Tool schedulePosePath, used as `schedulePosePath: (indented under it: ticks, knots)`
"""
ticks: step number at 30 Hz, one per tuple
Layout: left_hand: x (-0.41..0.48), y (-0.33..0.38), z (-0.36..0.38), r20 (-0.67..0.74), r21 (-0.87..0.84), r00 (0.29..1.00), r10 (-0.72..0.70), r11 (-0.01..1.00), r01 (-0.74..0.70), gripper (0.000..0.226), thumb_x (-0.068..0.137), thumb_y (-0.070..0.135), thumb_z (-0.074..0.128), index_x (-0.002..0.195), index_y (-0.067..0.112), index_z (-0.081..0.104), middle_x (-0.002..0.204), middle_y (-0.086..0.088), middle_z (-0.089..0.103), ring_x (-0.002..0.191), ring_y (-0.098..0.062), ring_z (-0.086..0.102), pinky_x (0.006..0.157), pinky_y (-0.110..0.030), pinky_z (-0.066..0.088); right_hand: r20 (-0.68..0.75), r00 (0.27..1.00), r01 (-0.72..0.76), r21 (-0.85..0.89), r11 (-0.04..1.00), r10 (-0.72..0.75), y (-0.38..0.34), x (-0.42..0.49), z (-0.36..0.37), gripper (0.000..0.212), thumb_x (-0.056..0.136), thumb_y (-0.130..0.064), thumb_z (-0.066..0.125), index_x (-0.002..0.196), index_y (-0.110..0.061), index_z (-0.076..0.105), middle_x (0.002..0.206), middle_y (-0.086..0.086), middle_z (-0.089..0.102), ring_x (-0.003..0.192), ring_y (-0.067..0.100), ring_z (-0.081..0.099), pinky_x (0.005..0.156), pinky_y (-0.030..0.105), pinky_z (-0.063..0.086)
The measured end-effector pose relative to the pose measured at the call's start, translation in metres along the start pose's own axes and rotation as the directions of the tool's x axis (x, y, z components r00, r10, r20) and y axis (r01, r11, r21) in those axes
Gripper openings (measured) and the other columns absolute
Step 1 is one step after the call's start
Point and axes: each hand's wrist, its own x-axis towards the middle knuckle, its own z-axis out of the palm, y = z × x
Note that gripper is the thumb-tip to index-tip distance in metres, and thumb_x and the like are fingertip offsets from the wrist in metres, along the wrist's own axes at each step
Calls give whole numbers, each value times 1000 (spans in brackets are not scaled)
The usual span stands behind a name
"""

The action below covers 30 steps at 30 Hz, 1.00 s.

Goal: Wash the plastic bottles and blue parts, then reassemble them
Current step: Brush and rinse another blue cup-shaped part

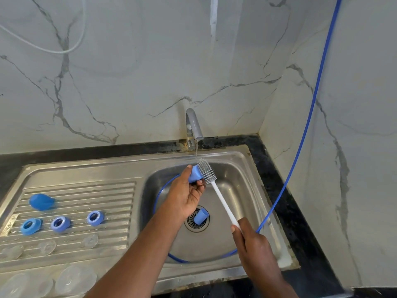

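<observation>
My left hand grips a blue cap over the sink basin, just under a thin stream from the tap. My right hand holds the white handle of a bottle brush, whose grey bristles press against the cap. Another blue cap lies on the drain. On the draining board sit three blue rings and a blue cap lying on its side. Clear teats and clear bottles rest at the lower left.
A blue hose comes down the right wall and loops round inside the basin. A black counter borders the sink on the right and behind. Marble wall panels close off the back and right. A white cable hangs at the upper left.
</observation>
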Motion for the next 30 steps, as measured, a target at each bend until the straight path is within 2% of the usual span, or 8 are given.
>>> schedulePosePath:
  ticks: [6, 8, 12, 15, 19, 23, 27, 30]
  knots:
    - [6, 1, 7, -14, -39, 1000, 1, 999, -2, 36, 101, 27, 59, 126, 0, 61, 102, -19, 72, 67, -11, 55, 59, -21, 53, -23, 999, -21, 19, 1000, 21, -1, 11, 3, 36, 94, -64, 22, 89, -31, 38, 52, -3, 41, 44, 13, 42, 42, 29, 32]
    - [5, -1, 5, -15, 5, 1000, 2, 1000, -1, 35, 102, 27, 58, 124, 1, 62, 97, -17, 73, 64, -10, 54, 60, -22, 52, -4, 999, -34, 42, 999, 35, -1, 7, 4, 37, 93, -65, 22, 88, -32, 36, 52, -1, 41, 46, 14, 43, 44, 34, 34]
    - [3, -5, 4, -19, 34, 999, 32, 999, -32, 33, 102, 27, 57, 123, 2, 61, 93, -15, 70, 65, -11, 54, 64, -25, 51, -11, 1000, -10, 46, 999, 11, -4, 14, 4, 36, 95, -61, 24, 89, -29, 39, 53, -2, 42, 46, 14, 43, 43, 27, 30]
    - [5, 7, 4, -37, 51, 997, 65, 997, -63, 28, 102, 25, 57, 115, 2, 64, 86, -14, 73, 74, -16, 59, 76, -28, 52, 28, 1000, 6, 19, 1000, -6, -5, 2, 8, 46, 90, -67, 16, 93, -27, 40, 55, -3, 42, 49, 14, 43, 47, 27, 30]
    - [2, 6, 3, -33, 140, 996, 84, 987, -79, 29, 103, 25, 56, 117, 3, 66, 83, -11, 68, 62, -10, 52, 66, -25, 50, 11, 1000, 8, -7, 1000, -8, -4, 13, 3, 41, 94, -63, 19, 94, -28, 39, 56, -2, 42, 50, 15, 44, 47, 30, 32]
    - [3, 20, 3, 16, 39, 990, 138, 990, -139, 32, 99, 25, 60, 116, -2, 62, 91, -15, 70, 79, -18, 65, 88, -33, 57, 64, 998, 23, 25, 999, -25, 0, 4, 2, 39, 92, -67, 20, 92, -32, 37, 57, -2, 44, 53, 17, 46, 51, 33, 38]
    - [3, 30, -8, 35, 55, 986, 162, 985, -163, 43, 98, 41, 57, 117, 3, 61, 78, -9, 65, 64, -13, 56, 61, -26, 57, 41, 999, -19, 147, 989, 13, -4, 5, -7, 36, 89, -69, 23, 89, -36, 38, 61, -5, 50, 51, 15, 47, 48, 24, 31]
    - [-2, 33, -11, 34, 52, 992, 124, 991, -125, 37, 105, 37, 42, 112, 3, 56, 76, -13, 61, 63, -18, 56, 53, -27, 51, 40, 999, 20, 155, 988, -27, -11, 15, -10, 39, 92, -65, 25, 88, -29, 40, 59, -4, 47, 49, 14, 43, 47, 24, 28]
